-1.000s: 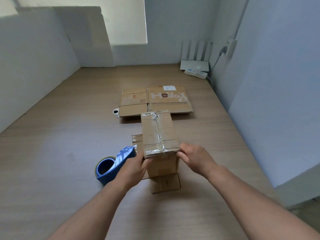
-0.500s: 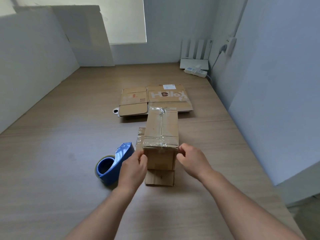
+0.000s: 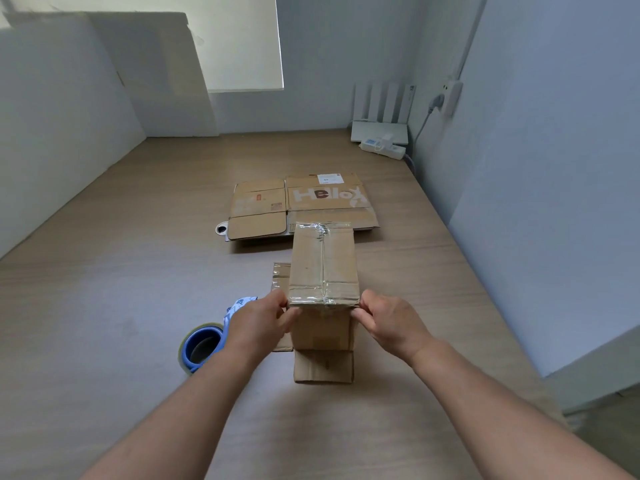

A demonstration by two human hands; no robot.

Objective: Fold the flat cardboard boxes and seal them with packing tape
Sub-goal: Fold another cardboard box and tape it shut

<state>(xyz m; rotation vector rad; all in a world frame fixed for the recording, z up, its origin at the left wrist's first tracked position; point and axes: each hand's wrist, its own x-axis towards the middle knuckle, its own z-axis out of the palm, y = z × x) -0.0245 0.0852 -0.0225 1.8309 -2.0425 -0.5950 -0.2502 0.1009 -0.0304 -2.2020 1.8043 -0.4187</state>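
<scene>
One brown cardboard box (image 3: 323, 265), clear-taped

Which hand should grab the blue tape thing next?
Probably the left hand: the blue tape dispenser lies right beside it, while the right hand is across the box.

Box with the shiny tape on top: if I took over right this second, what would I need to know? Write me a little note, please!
Left grip pinches the taped box at its near left top corner. Right grip pinches the near right one.
The box stands upright on the wooden surface, taped end up. The flaps at its lower end lie splayed out.
The blue tape dispenser sits just left of it, and the flat boxes lie behind.
Done: top end taped.
Left: probably close and tape the lower flaps, then fold and seal the flat boxes.
</scene>
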